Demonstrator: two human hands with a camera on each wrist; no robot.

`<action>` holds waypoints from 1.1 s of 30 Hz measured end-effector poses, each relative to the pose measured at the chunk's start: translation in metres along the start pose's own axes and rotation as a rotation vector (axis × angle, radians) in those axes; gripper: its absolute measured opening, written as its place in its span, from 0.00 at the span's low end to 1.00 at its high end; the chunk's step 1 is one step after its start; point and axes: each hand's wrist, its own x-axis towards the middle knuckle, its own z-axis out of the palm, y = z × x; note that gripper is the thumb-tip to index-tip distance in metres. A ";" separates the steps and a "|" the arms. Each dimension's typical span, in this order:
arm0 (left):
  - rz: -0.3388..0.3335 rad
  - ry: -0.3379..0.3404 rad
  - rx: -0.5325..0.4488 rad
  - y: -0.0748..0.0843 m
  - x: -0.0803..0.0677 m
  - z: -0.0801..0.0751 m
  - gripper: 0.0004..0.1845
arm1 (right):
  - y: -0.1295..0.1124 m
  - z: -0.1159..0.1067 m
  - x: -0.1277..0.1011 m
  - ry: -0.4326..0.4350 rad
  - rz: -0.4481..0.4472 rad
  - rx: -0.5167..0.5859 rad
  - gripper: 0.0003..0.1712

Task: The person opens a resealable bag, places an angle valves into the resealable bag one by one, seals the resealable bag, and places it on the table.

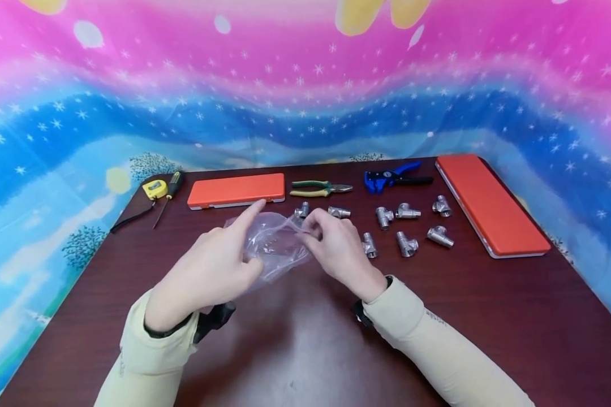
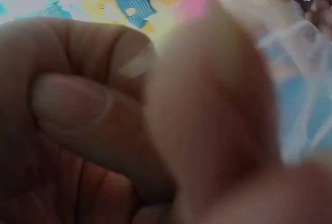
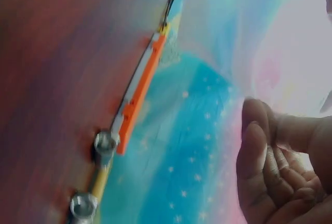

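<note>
Just above the table (image 1: 305, 339), both hands hold a clear plastic bag (image 1: 277, 249) between them. Left hand (image 1: 211, 271) grips its near side, forefinger pointing straight out, other fingers curled. Right hand (image 1: 336, 246) pinches the bag's upper edge. Steel fittings (image 1: 407, 226) lie beyond, near two orange cases (image 1: 236, 190), pliers (image 1: 318, 188) and a stripper (image 1: 392, 176).

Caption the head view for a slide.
Both hands, left hand and right hand, hold a clear plastic bag above the table, beside metal fittings.
</note>
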 end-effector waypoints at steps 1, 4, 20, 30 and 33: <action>-0.010 0.019 0.030 0.000 0.001 0.000 0.38 | -0.001 0.002 0.000 0.013 -0.042 0.006 0.09; -0.046 0.097 0.140 -0.003 0.005 0.000 0.23 | -0.003 0.007 -0.001 -0.001 -0.102 0.030 0.07; -0.117 0.005 0.029 -0.015 0.029 -0.007 0.27 | 0.004 -0.005 0.007 -0.259 0.202 0.160 0.12; -0.058 -0.033 -0.065 -0.037 0.029 -0.017 0.32 | 0.018 0.000 0.012 -0.240 0.368 0.300 0.04; 0.090 -0.016 -0.056 -0.057 0.027 -0.019 0.52 | 0.019 0.002 0.012 -0.254 0.384 0.343 0.04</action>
